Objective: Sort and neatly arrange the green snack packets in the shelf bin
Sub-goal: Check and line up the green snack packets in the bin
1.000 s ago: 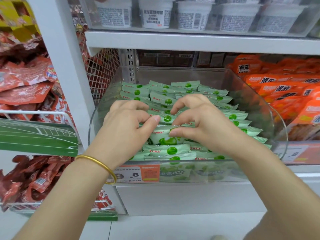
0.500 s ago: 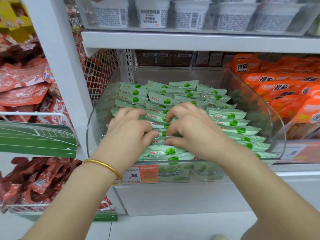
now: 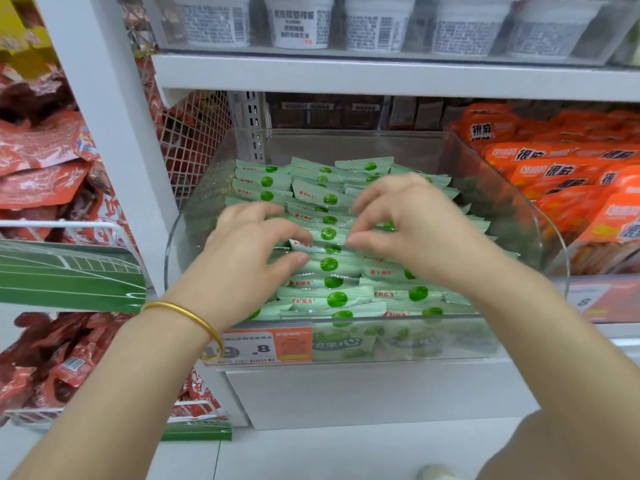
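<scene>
A clear plastic shelf bin (image 3: pixel 512 202) holds several pale green snack packets (image 3: pixel 332 297) with green dots, lying flat in overlapping rows from front to back. Both my hands are inside the bin, over the middle rows. My left hand (image 3: pixel 242 261), with a gold bangle on the wrist, pinches the left end of a green packet (image 3: pixel 328 234) between thumb and curled fingers. My right hand (image 3: pixel 419 233) pinches the right end of the same row, its fingers curled down. The packets under my palms are hidden.
Orange snack packs (image 3: pixel 571 188) fill the neighbouring bin on the right. Red packets (image 3: pixel 41 174) hang in wire racks on the left, behind a white upright and mesh divider (image 3: pixel 194 143). White cups (image 3: pixel 298 22) stand on the shelf above. A price tag (image 3: pixel 256 348) is stuck to the bin front.
Both hands have moved from the front rows toward the middle of the bin. The packet they pressed down now lies flat in the front rows.
</scene>
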